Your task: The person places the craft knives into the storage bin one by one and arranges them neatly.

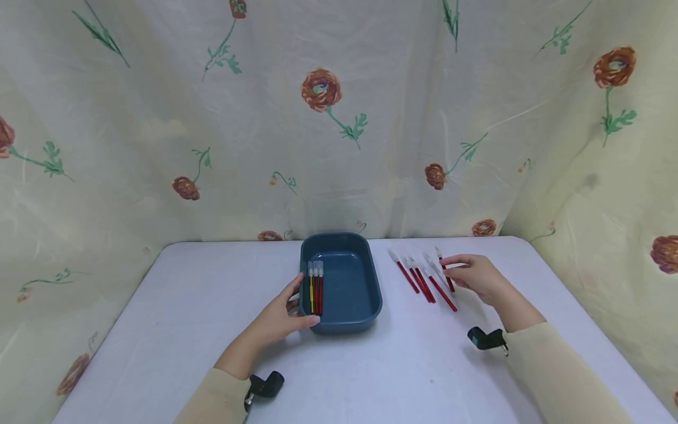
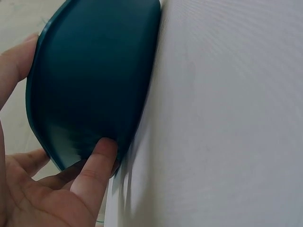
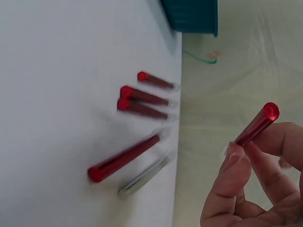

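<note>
My left hand [image 1: 281,315] grips a dark teal plastic tub [image 1: 346,327] at its near left corner, thumb at the front rim and fingers along the left side. In the left wrist view the fingers [image 2: 97,163] press against the tub's outer wall [image 2: 90,71]. Inside, along the left wall, lie several slim capped pens [image 1: 316,291], yellow and red. To the right, my right hand [image 1: 474,275] pinches a red pen [image 3: 258,124] between thumb and fingers, lifted off the table. Beside it lie several red pens [image 1: 424,285] with clear caps and one clear, silvery pen [image 3: 144,177].
A white cloth covers the table [image 1: 212,312]. Behind it and at the sides hangs a pale floral curtain [image 1: 371,176]. Each wrist carries a small black camera, one near the left sleeve [image 1: 267,384] and one near the right sleeve [image 1: 484,338].
</note>
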`<state>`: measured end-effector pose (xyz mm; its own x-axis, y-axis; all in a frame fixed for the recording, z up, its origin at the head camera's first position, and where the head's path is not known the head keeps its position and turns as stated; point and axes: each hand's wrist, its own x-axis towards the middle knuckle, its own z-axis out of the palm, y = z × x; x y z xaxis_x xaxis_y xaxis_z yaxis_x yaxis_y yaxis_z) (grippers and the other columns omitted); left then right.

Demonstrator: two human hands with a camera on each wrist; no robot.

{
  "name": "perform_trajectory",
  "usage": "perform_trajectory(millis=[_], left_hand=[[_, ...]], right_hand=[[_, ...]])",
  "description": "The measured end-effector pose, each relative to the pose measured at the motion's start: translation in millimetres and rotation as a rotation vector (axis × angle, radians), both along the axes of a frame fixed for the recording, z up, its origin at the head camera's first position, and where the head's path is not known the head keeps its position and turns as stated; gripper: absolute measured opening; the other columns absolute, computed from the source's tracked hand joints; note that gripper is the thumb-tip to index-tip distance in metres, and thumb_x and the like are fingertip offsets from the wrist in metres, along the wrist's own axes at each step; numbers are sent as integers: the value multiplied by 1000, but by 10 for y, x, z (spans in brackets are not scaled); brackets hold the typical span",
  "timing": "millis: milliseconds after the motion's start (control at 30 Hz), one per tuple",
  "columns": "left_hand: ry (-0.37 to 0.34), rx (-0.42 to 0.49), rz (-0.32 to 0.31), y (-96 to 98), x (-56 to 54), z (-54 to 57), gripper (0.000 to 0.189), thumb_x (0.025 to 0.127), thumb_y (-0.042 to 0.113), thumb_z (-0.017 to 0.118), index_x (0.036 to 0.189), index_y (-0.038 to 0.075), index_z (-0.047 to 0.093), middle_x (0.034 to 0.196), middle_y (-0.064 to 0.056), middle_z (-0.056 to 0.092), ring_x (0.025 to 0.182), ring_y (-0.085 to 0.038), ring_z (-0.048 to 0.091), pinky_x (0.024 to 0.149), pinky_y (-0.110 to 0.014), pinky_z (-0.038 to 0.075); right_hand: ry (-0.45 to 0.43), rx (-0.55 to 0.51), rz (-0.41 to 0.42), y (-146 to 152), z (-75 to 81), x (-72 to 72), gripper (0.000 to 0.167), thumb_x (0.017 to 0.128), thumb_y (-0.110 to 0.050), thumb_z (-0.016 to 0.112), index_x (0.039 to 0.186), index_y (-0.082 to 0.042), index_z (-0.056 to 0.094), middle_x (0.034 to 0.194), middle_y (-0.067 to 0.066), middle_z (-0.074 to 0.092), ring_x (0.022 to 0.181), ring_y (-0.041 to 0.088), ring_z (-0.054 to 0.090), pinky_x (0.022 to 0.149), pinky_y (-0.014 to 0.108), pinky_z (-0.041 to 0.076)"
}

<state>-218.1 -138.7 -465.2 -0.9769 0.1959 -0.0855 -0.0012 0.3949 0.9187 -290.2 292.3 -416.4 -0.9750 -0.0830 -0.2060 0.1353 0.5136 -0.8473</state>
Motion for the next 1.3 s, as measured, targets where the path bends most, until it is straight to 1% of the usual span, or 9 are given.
perform_trajectory(millis=[100, 233, 333, 467, 667, 933, 1167, 1300], left_hand=[[0, -1, 1, 0, 1, 2, 105, 79, 31, 87, 161, 25, 21, 161, -20, 28, 139, -43, 41, 105, -53, 45], [-1, -1, 0, 2, 4, 5, 105, 80, 31, 87, 161, 26, 21, 161, -20, 29, 139, -43, 41, 105, -52, 45], [-5, 3, -1, 0, 11, 15, 104, 80, 30, 87, 161, 25, 21, 161, -19, 27, 139, -43, 41, 106, -52, 44], [-8, 9, -3, -1, 21, 34, 104, 81, 28, 86, 161, 23, 21, 162, -17, 26, 140, -42, 41, 107, -52, 43], [-4, 9, -7, -2, 24, 46, 104, 81, 28, 86, 161, 23, 20, 163, -16, 25, 140, -42, 40, 107, -52, 44], [-11, 16, -9, -4, 21, 44, 104, 81, 28, 86, 161, 24, 21, 163, -17, 25, 140, -42, 40, 107, -52, 43], [-9, 21, -15, -9, 18, 42, 104, 81, 28, 86, 161, 24, 20, 163, -17, 25, 141, -42, 39, 107, -51, 43], [-10, 27, -20, -9, 16, 36, 104, 81, 27, 86, 161, 24, 20, 162, -18, 25, 141, -42, 39, 107, -51, 44]], right_hand=[[25, -10, 20, -84, 60, 47, 42, 98, -17, 65, 134, 3, 59, 121, 18, 62, 104, 27, 58, 84, 27, 54], [40, -33, 48, -223, 148, 96, 40, 98, -18, 65, 133, 2, 60, 126, 22, 62, 109, 29, 60, 96, 39, 53], [34, -52, 63, -332, 211, 119, 39, 98, -18, 64, 133, 0, 61, 128, 22, 61, 114, 32, 58, 102, 44, 50], [16, -70, 71, -469, 281, 139, 38, 99, -18, 64, 133, -3, 62, 130, 20, 60, 116, 35, 56, 103, 45, 49], [-14, -115, 75, -660, 341, 144, 36, 99, -17, 64, 133, -3, 63, 131, 20, 60, 113, 34, 56, 104, 44, 48], [-16, -126, 61, -916, 317, 117, 36, 97, -17, 66, 130, -4, 64, 129, 20, 63, 110, 30, 60, 103, 46, 49], [-10, -153, 82, -1124, 294, 102, 34, 95, -15, 68, 128, -3, 66, 130, 20, 63, 113, 31, 62, 105, 49, 46], [-21, -182, 80, -1236, 277, 98, 36, 95, -13, 67, 129, 0, 65, 126, 18, 65, 107, 29, 62, 102, 44, 50]])
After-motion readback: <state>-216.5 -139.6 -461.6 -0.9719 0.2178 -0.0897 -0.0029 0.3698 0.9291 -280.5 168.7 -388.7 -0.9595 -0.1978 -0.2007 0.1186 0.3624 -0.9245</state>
